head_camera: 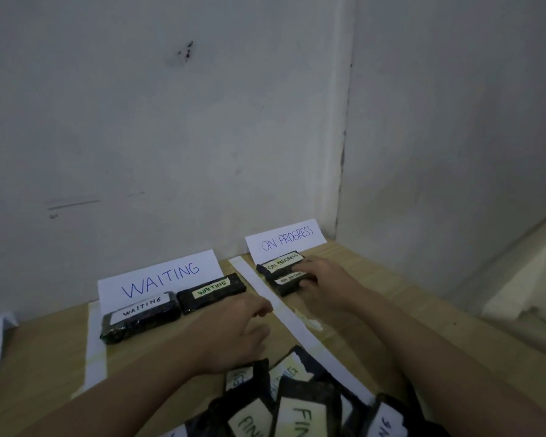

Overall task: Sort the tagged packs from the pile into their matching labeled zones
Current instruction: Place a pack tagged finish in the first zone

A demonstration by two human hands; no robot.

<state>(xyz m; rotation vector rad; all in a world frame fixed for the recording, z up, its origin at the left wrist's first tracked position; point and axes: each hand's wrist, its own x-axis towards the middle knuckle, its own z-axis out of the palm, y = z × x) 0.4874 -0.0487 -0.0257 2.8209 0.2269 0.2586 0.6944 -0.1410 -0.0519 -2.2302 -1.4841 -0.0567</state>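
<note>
Where hands (320,280) grip — pack (292,282) crosswise

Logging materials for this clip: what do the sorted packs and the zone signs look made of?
WAITING pack: looks like glossy black plastic wrap, creased and glinting, with a pale paper tag. ON PROGRESS sign: matte white paper, folded upright, handwritten. Table: probably light wood or laminate.

Right hand (320,275) gripping a black ON PROGRESS pack (289,283) below its sign (286,239), left hand (237,332) hovering over the surface (44,357), pile (297,405) nearest
</note>
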